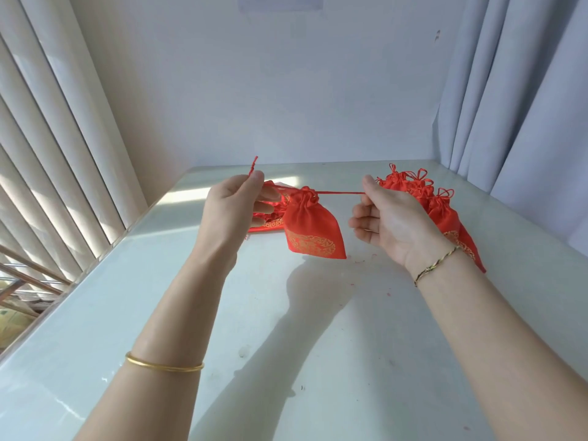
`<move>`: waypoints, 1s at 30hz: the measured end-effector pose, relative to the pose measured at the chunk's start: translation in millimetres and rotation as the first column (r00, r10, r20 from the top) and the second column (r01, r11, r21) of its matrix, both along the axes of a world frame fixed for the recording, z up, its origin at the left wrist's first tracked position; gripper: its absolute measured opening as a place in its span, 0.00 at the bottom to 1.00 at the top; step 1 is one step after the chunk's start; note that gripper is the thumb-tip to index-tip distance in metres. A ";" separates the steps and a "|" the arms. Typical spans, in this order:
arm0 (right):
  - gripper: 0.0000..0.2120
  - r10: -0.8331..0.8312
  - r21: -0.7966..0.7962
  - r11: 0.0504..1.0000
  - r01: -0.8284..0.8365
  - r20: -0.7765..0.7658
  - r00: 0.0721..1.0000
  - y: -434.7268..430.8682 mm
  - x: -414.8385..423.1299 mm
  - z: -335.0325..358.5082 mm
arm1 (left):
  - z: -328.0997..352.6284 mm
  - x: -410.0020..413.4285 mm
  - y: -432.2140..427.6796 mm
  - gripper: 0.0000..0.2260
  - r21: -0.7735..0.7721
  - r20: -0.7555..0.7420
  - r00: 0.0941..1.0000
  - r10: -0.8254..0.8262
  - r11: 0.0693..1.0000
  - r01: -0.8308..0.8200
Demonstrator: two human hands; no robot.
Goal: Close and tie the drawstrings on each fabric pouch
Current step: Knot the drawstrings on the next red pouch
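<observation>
One pale counter [286, 345] lies below both hands. Behind the right hand [385, 218] sit perhaps four tied pouches [445, 214]. Behind the left hand [232, 208] lie flat pouches [270, 222], their number unclear. One gathered pouch [310, 227] hangs between the hands. Each hand pinches one of its two drawstrings [340, 192], the other fingers loosely curled.

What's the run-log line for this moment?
pouch: mouth gathered, untied, hanging between hands | left hand: pinches drawstring end | right hand: pinches taut drawstring | tied pouches: piled behind right hand
</observation>
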State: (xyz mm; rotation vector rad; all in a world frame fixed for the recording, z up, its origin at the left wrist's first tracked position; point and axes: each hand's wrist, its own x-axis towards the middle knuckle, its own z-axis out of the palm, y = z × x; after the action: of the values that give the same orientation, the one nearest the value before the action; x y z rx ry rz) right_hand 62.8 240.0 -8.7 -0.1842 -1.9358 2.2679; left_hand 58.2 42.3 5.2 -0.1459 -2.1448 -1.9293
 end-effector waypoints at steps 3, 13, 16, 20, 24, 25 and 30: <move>0.18 -0.040 -0.012 0.999 0.040 0.003 0.999 3.2 -1.2 -3.0 | -2.3 -1.8 -2.8 0.17 0.033 0.012 0.997 0.079 0.996 -0.079; 0.17 0.007 0.062 0.998 -0.007 0.001 1.000 0.7 1.4 4.0 | 7.1 3.4 1.7 0.16 0.315 -0.099 0.957 -0.271 0.904 0.289; 0.16 0.079 -0.022 0.996 -0.082 -0.107 0.991 -8.9 9.5 18.2 | 4.3 5.1 6.6 0.12 0.009 -0.023 0.958 -0.285 0.958 0.285; 0.16 0.163 0.025 0.986 -0.162 -0.219 0.962 -22.6 22.4 31.5 | 8.1 9.5 8.9 0.06 -0.271 0.060 0.905 -0.421 0.866 0.421; 0.13 0.181 0.104 0.982 -0.159 -0.249 0.952 -30.3 27.6 32.2 | 11.6 16.2 14.1 0.06 -0.342 0.024 0.903 -0.429 0.845 0.411; 0.13 0.172 0.119 0.982 -0.146 -0.248 0.953 -29.6 27.4 31.5 | 12.2 17.1 14.5 0.06 -0.333 0.022 0.905 -0.425 0.851 0.407; 0.12 0.273 0.025 0.962 -0.272 -0.096 0.957 -25.2 28.5 32.0 | 13.8 17.8 13.3 0.06 -0.220 0.044 0.910 -0.413 0.884 0.412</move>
State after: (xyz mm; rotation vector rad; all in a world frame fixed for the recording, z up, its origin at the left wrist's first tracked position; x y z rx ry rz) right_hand 91.3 214.9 23.3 0.2070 -2.0313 2.3766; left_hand 76.0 55.6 19.0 -0.7035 -2.4823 -1.8702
